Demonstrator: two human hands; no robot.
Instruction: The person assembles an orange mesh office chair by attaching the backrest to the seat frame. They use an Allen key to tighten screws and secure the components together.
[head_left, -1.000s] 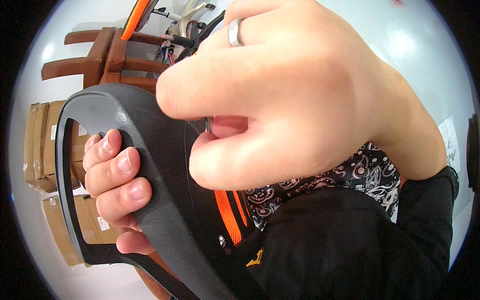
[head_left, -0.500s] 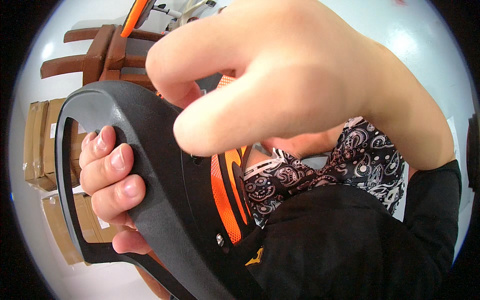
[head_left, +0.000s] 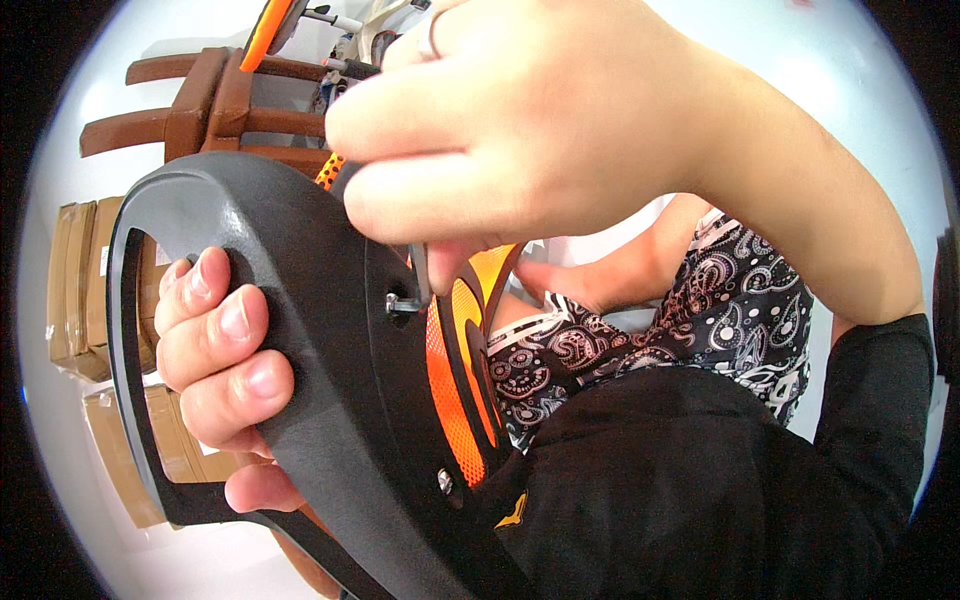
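A large curved black plastic frame (head_left: 300, 380), with a long opening along its left side and orange and yellow mesh (head_left: 450, 390) behind its right edge, leans toward my body. My left hand (head_left: 225, 350) is closed round its left part, with several fingers over the surface and the thumb below. Over the frame's upper right edge, my right hand (head_left: 540, 150) has its fingers curled; what they hold, if anything, is hidden. Just below these fingers a small metal bolt-like piece (head_left: 403, 302) sticks out of the frame. Another metal fastener (head_left: 446, 482) sits lower down.
Brown wrapped bars (head_left: 210, 105) lie beyond the frame on the pale floor. Cardboard boxes (head_left: 80, 290) stand at the left. An orange-edged part (head_left: 265, 35) and assorted items are at the top. My patterned shorts (head_left: 700, 330) and black shirt (head_left: 700, 480) fill the lower right.
My right hand has moved up and its fingers have curled in more, uncovering the metal piece on the frame. My left hand keeps its grip, and the frame has barely shifted.
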